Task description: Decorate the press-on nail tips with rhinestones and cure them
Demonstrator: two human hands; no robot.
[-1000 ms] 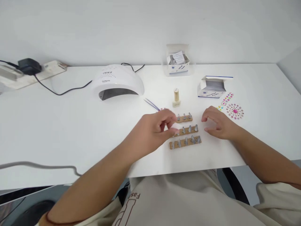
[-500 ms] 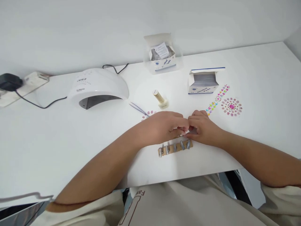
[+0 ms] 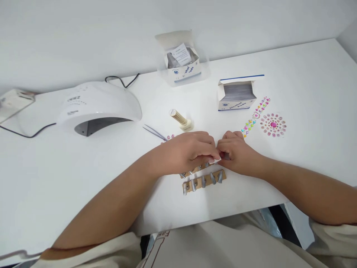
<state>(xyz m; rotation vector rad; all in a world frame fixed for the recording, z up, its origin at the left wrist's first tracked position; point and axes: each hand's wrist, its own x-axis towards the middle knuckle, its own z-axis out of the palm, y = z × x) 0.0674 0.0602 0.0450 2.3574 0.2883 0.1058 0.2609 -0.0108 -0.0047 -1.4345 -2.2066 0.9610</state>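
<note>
My left hand [image 3: 192, 150] is closed, fingertips pinched on a small white pad [image 3: 215, 161]. Close against it, my right hand [image 3: 238, 150] is closed too, thumb and fingers curled together; what they pinch is hidden. Partly under my left hand lies a brown strip with silvery false nails [image 3: 199, 168], its right end by my fingertips. A second brown strip [image 3: 204, 181], carrying several silvery-grey false nails, lies just nearer to me. Behind my left hand stands a nail polish bottle [image 3: 186, 124] with a gold cap. Tweezers [image 3: 155, 132] rest left of it.
At the left stands a white nail lamp [image 3: 102, 106] with a black cable. Two open alcohol pad boxes, one at the back [image 3: 184, 70] and one at the right [image 3: 237, 95], stand beyond my hands. Colourful gem stickers [image 3: 255, 117] and a round pink gem pattern [image 3: 273, 125] lie right.
The view has shifted slightly, so most things sit further left. My hands have moved a little apart from the nearer strip, and more of the farther nail strip shows below my left hand.
</note>
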